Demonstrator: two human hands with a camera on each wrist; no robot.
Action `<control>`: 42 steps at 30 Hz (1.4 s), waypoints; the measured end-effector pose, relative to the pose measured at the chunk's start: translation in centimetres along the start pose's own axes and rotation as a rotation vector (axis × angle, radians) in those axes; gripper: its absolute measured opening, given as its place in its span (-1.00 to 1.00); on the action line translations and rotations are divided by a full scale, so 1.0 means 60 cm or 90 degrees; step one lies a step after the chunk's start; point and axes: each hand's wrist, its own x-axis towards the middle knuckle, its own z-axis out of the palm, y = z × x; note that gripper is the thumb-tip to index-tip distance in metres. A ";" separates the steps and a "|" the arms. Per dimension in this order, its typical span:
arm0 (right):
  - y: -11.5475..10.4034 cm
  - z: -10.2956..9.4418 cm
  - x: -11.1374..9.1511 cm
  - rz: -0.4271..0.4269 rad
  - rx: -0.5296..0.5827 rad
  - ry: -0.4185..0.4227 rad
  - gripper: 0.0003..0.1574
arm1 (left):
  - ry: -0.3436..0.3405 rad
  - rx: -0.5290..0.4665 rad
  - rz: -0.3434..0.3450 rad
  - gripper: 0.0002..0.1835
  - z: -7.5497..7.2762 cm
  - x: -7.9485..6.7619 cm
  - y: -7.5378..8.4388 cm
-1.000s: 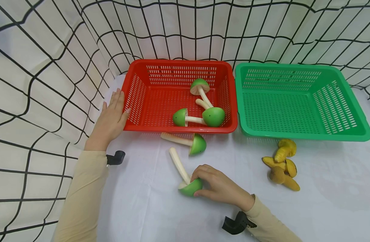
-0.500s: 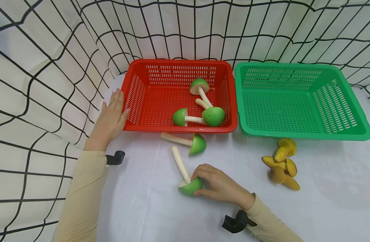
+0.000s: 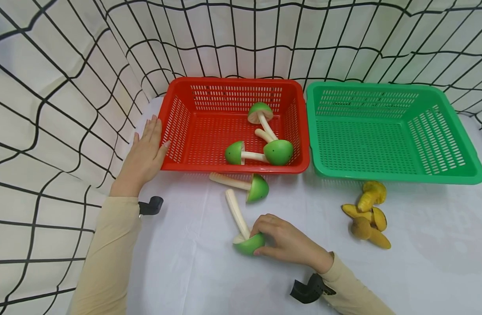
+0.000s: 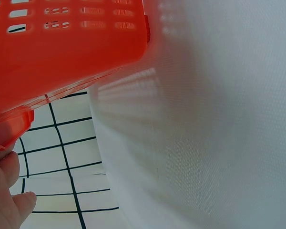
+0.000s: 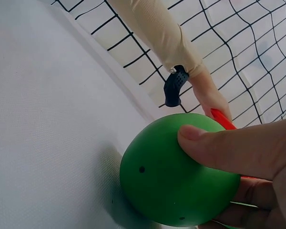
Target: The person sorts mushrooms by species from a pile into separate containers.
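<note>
Right hand (image 3: 280, 238) clamped on the smooth, dotted, domed green cap of a held mushroom (image 3: 244, 232); pale cylindrical stem points toward the red basket (image 3: 209, 168). Location: in front of that basket, at the woven white cloth (image 3: 193, 262); contact with cloth unclear. Left hand (image 3: 142, 155), fingers extended, touches the basket's left end. Red basket, slotted plastic: three green-capped mushrooms (image 3: 278, 152). Green basket (image 3: 359, 135), similarly perforated, alongside; knobbly yellow mushrooms (image 3: 361, 227) in front.

The left basket (image 3: 205, 167), with three mushrooms (image 3: 278, 152) inside, sits beside the right basket (image 3: 398, 178). Before the left one, on the cloth (image 3: 186, 271), lies the far mushroom (image 3: 258, 188); in front of that, the near mushroom (image 3: 248, 246) in the right hand (image 3: 286, 241). Three more mushrooms (image 3: 361, 228) lie before the right basket.
</note>
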 end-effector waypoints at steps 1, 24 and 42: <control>0.000 0.000 0.000 0.000 0.000 0.000 -0.67 | 0.000 0.000 0.001 -0.31 0.000 0.000 0.000; -0.009 -0.006 -0.004 -0.007 0.016 0.010 -0.66 | 0.001 -0.003 0.002 -0.31 0.001 0.000 -0.001; -0.014 -0.011 -0.005 -0.028 0.025 0.016 -0.68 | 0.002 -0.003 0.001 -0.31 0.000 0.001 0.000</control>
